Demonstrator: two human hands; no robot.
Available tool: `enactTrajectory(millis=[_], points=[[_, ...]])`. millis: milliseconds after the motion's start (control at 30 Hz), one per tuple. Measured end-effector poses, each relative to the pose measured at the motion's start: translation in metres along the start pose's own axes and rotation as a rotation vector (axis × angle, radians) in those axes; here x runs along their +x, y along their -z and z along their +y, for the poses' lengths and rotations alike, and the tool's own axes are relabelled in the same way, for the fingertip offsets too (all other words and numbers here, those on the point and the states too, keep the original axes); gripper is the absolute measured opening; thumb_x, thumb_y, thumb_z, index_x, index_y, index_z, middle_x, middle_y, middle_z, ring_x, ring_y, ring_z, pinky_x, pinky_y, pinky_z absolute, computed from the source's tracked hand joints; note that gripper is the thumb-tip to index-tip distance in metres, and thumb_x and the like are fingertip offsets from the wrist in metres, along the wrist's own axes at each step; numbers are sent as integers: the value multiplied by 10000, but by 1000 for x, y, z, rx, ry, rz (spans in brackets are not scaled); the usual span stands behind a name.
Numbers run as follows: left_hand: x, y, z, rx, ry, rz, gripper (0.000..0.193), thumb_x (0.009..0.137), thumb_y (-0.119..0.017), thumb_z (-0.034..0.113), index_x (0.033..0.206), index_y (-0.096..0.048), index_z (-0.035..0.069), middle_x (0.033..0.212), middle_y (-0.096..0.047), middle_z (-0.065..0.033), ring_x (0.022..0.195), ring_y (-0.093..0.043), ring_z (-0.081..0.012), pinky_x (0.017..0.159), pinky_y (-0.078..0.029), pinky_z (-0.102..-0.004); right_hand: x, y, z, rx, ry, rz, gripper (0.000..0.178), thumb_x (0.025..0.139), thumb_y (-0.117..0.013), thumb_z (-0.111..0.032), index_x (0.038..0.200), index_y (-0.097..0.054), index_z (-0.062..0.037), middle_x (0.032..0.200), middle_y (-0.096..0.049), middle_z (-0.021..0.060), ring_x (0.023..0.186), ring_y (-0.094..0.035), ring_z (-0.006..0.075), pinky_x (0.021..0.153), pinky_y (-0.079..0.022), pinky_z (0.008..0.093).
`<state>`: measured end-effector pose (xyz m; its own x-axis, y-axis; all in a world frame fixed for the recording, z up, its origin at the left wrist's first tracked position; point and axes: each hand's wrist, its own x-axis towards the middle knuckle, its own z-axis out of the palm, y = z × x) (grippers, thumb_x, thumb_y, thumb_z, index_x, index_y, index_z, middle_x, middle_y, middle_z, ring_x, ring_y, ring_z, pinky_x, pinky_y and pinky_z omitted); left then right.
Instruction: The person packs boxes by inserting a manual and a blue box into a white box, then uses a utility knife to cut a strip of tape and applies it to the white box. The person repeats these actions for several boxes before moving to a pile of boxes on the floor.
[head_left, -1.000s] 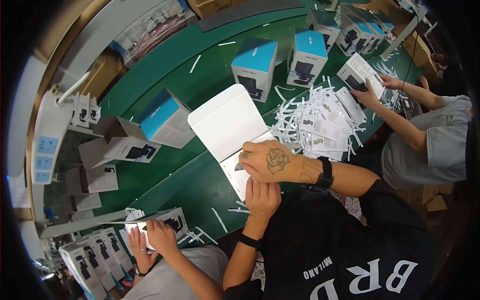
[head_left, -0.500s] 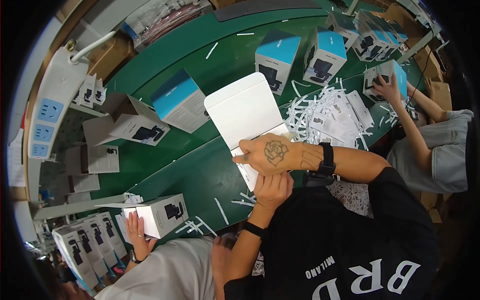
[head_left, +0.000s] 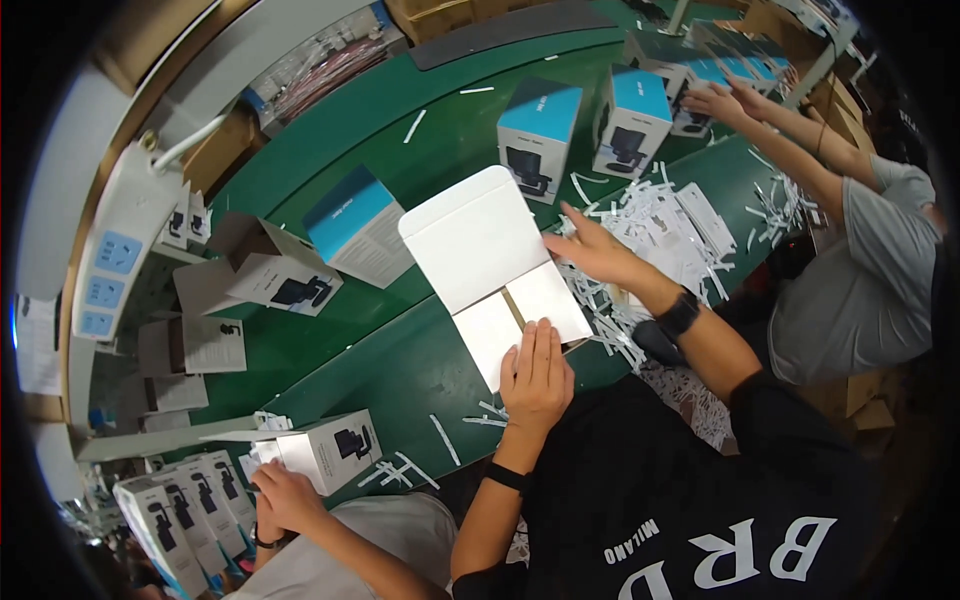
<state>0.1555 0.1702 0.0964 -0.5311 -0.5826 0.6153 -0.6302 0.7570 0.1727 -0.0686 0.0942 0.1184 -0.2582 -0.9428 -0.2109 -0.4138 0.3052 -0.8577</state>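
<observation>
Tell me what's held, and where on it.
The left hand lies on the inner flaps of the open box; whether it grips them can't be told. The right hand is open, holding nothing.

An open carton (head_left: pixel 478 322), white on the sides that show, sits slantwise on the green tabletop (head_left: pixel 400 365), near its closer edge. Its 1 long lid flap (head_left: pixel 470 245) stands swung back toward the table's far side, its outer corners rounded and 1 crease running near its end. 2 shorter flaps (head_left: pixel 548 298) lie folded inward, a narrow brownish gap between them.
</observation>
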Motion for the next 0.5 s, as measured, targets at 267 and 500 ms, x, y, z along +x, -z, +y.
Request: enactTrajectory(millis=[267, 500], points=[[21, 43, -3, -445, 241, -106, 552, 830, -740, 301, 1271, -625, -10, 1319, -638, -164, 1150, -651, -291, 955, -477, -421, -29, 19, -84, 493, 344, -93, 493, 995, -580, -287, 1383, -543, 15, 808, -667, 70, 713, -635, 127, 616, -495, 279], [22, 43, -24, -1498, 905, -53, 293, 1002, -623, 212, 1187, -652, -13, 1155, -675, -80, 1005, -647, -191, 862, -510, -322, -127, 36, -107, -465, 653, -26, 322, 866, -692, -166, 1169, -688, -54, 930, -670, 98, 717, -686, 271, 684, -550, 355]])
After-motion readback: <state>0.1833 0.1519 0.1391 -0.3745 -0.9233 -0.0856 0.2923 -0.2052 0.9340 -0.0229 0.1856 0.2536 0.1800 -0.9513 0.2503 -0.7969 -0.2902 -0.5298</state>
